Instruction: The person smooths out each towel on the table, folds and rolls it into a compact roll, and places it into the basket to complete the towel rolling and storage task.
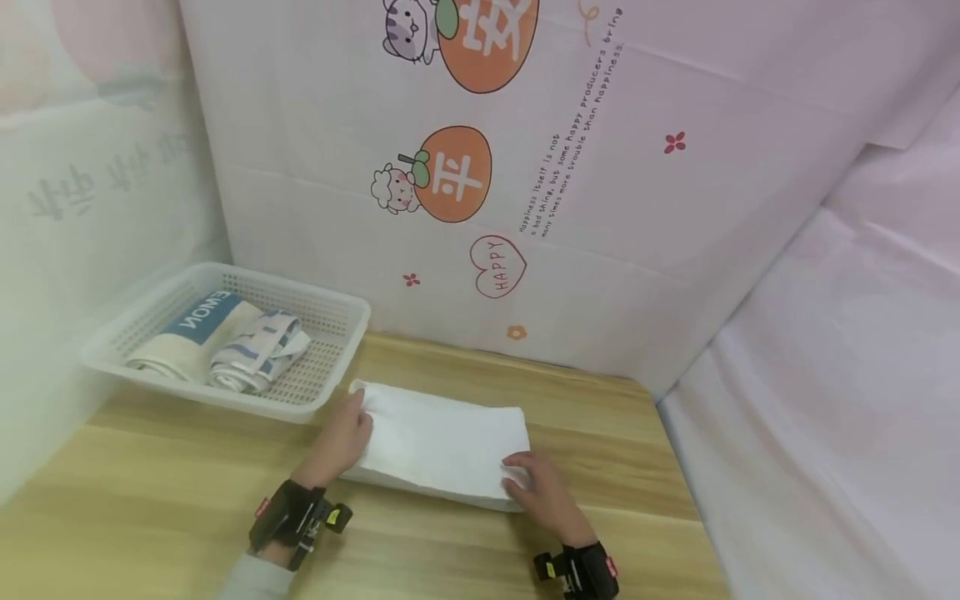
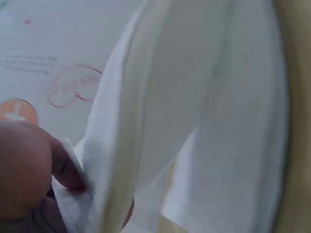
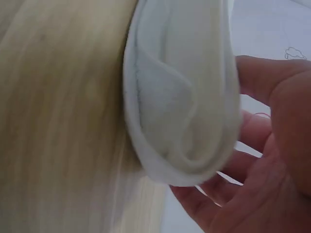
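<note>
A white folded towel (image 1: 442, 446) lies flat on the wooden table (image 1: 150, 508). My left hand (image 1: 341, 442) is at its left end. In the left wrist view my left hand (image 2: 29, 170) pinches the towel's (image 2: 160, 111) layered edge with the thumb. My right hand (image 1: 536, 487) is at the towel's near right corner. In the right wrist view my right hand (image 3: 272, 160) curls round the towel's rounded folded end (image 3: 184, 97), thumb on one side and fingers on the other, lifting it slightly off the wood.
A white perforated basket (image 1: 225, 406) stands at the back left, holding a rolled towel with a blue label (image 1: 191, 333) and a blue-patterned roll (image 1: 255, 350). A printed white backdrop (image 1: 600, 208) walls off the rear and right. The table's right edge runs close to my right hand.
</note>
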Demonstrator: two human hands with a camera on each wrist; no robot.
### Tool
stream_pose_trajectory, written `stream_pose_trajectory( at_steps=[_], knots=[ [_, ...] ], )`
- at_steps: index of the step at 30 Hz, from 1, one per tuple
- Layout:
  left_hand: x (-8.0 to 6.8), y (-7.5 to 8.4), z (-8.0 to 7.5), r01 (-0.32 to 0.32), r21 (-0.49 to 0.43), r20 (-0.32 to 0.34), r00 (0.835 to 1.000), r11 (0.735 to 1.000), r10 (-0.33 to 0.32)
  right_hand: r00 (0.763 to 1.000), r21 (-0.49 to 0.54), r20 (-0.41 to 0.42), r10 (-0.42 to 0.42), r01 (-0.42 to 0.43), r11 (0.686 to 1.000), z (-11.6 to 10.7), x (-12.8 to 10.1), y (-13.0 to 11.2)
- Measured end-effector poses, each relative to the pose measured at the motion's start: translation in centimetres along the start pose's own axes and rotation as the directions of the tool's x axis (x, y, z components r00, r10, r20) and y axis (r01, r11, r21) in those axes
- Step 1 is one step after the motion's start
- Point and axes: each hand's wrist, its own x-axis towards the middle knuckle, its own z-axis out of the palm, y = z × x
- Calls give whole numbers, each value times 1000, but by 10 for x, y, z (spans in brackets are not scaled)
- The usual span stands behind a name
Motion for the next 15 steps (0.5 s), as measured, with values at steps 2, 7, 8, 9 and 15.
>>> stream_pose_trajectory(
  at_steps=[2,7,8,9,15],
  knots=[
    [1,-11,4,39,26,17,999,999,-40,999,-14,17,28,-28,1000,3,-3,2],
    [5,-33,14,-5,43,-17,1000,999,6,995,-52,41,94,-92,994,5,-11,2],
    [7,-35,15,-32,40,-37,999,999,34,994,-52,44,104,-102,993,3,-13,0],
    [9,-37,16,-59,42,-52,997,997,61,993,-54,45,110,-108,993,1,-14,-1],
    [15,-44,18,-6,122,-46,999,993,12,990,-81,28,136,-133,988,-1,-19,3]
  ],
)
